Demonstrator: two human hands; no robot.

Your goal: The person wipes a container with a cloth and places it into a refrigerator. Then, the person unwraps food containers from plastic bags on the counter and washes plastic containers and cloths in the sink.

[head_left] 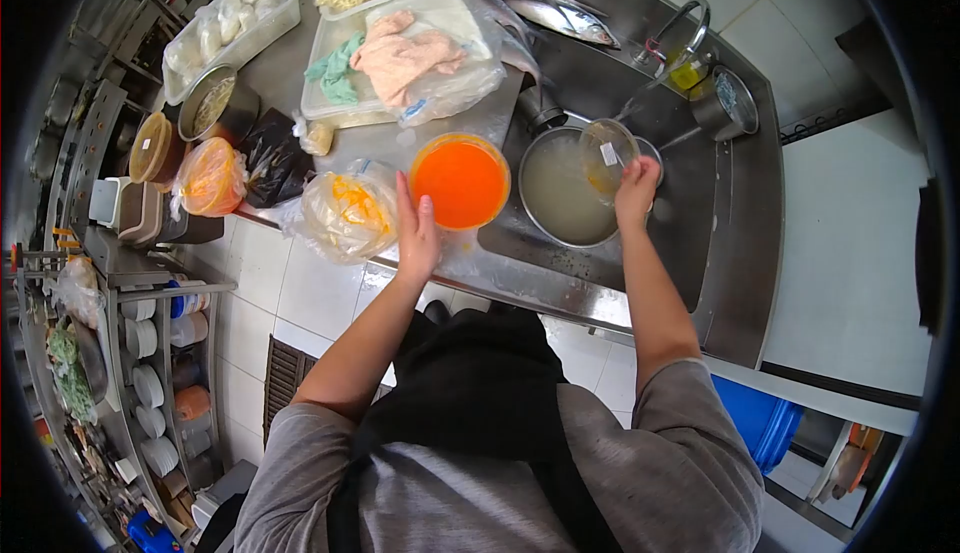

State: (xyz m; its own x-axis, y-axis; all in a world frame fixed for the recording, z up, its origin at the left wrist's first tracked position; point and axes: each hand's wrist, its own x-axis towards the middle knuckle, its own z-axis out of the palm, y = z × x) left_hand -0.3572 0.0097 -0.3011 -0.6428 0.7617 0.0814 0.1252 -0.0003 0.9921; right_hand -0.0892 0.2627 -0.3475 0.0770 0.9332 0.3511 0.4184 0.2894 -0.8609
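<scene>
A round tub of bright orange liquid (461,182) stands uncovered near the steel counter's front edge. My left hand (418,238) lies along the tub's left side, its fingers stretched out and not wrapped round anything. Over the sink, my right hand (637,193) pinches the edge of a clear plastic lid (600,175) with a white label. Beneath the lid sits a large metal pot of cloudy water (562,203). Left of my left hand is a clear plastic bag (345,215) with yellow-orange smears.
Whole fish (560,21) lie behind the sink, near a curved faucet (690,18). A white tray (330,93) carries pink and green cloths (405,53). A metal pot (220,103), a bagged orange container (210,181) and a black bag (277,158) crowd the counter's left.
</scene>
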